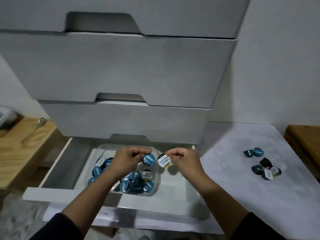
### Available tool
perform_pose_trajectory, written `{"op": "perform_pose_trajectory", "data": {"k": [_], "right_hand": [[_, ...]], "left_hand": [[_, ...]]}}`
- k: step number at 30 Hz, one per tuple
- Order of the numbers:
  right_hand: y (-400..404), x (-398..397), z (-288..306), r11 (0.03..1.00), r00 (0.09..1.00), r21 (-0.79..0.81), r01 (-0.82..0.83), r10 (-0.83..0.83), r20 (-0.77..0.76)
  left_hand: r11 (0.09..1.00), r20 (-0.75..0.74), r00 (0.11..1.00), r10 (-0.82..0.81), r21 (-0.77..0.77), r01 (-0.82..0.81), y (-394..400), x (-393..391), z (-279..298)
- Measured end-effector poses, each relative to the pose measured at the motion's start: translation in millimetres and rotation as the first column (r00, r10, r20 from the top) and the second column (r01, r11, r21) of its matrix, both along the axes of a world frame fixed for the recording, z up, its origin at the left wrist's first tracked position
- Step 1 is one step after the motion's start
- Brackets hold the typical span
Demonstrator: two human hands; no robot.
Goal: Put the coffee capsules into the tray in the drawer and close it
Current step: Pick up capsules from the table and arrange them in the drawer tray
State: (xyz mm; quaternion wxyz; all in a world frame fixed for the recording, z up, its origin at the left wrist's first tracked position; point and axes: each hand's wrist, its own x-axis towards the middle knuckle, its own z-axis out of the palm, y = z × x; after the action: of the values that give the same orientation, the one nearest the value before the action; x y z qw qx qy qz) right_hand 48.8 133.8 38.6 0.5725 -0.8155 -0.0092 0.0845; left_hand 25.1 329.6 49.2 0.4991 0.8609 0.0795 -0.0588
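The bottom drawer point(69, 194) is pulled out. Inside it stands a clear plastic tray point(156, 181) holding several blue-lidded coffee capsules point(125, 185). My left hand point(125, 157) hovers over the tray, pinching a blue-lidded capsule point(149, 159). My right hand point(183, 157) is beside it at the tray's right rim, pinching a white-lidded capsule point(163, 161). Several more capsules point(263, 164), blue and white lidded, lie loose on the white surface point(242, 187) to the right.
Three shut grey drawers point(121, 66) rise above the open one. A wooden shelf point(20, 144) with a metal spoon point(34, 129) is on the left. A wooden edge point(304, 141) shows at far right.
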Motion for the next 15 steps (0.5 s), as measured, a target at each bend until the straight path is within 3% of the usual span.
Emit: {"op": "perform_pose_trajectory", "data": {"k": [5,15], "right_hand": [[46,9,-28,0.998,0.996,-0.034,0.056,-0.058,-0.061],[69,17,-47,0.969,0.972,-0.153,0.193,-0.210,-0.108]], "left_hand": [[0.993,-0.090,0.990,-0.113,0.033,0.116,46,25,-27],[0.959,-0.191,0.942,-0.277,0.011,0.284,61,64,-51]]}}
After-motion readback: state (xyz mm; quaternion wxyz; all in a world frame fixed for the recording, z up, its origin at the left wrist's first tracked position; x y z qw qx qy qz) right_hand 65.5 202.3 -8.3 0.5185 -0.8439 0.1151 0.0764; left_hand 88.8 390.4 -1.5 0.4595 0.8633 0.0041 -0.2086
